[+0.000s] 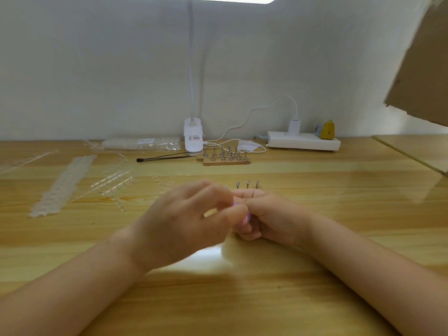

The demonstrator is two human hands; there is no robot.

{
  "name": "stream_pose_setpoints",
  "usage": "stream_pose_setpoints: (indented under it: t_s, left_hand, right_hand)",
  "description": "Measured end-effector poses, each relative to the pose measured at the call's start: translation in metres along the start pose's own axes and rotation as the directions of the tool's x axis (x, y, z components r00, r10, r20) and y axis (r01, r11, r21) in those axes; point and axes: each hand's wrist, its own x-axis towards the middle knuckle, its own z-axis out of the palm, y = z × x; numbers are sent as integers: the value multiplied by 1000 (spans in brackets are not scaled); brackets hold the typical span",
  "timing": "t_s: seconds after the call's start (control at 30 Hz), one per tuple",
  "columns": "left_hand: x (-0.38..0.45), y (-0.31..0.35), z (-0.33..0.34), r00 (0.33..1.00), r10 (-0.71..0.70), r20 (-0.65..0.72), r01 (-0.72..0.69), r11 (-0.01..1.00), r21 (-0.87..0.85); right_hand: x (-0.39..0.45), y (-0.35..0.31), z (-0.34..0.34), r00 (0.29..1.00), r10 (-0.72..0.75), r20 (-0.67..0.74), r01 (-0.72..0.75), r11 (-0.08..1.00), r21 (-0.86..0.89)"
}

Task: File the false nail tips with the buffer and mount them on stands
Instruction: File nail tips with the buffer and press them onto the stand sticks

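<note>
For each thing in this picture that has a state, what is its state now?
left hand: fingers curled, meeting the right hand.
right hand: curled around a small purple thing, blurred.
near stands: upright, no tips visible.
wooden stand blocks: pegs upright.
charger: plugged into power strip.

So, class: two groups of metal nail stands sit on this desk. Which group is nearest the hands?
The row of three stands just behind the right hand; the others sit on wooden bases by the lamp clip.

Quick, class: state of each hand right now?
Left hand: fingers curled, pinching something too blurred to identify.
Right hand: curled around a small pinkish object, probably the buffer.
</note>
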Motion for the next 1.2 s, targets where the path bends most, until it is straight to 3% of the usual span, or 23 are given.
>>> stream_pose_setpoints:
  t_s: [0.13,0.2,0.33,0.6,0.93,1.2]
  left_hand:
    - [-13,-25,-5,951,-310,17,308,949,75]
    - [-15,-26,-5,933,-360,13,358,931,67]
    - [-13,-15,3,941,-337,29,336,941,44]
    - [-14,-13,6,907,-421,-11,421,907,-24]
    - [-14,-8,10,866,-500,0,491,851,-187]
    - [-10,-3,8,899,-438,23,428,863,-269]
  right_hand:
    - [1,0,1,997,14,-75,-12,1000,20]
    - [2,0,3,989,4,-151,7,997,75]
    - [4,0,3,951,14,-308,44,983,179]
    - [4,1,7,929,-15,-371,82,983,167]
    - [4,7,8,938,-98,-332,138,985,101]
    - [3,6,4,931,-126,-343,160,984,75]
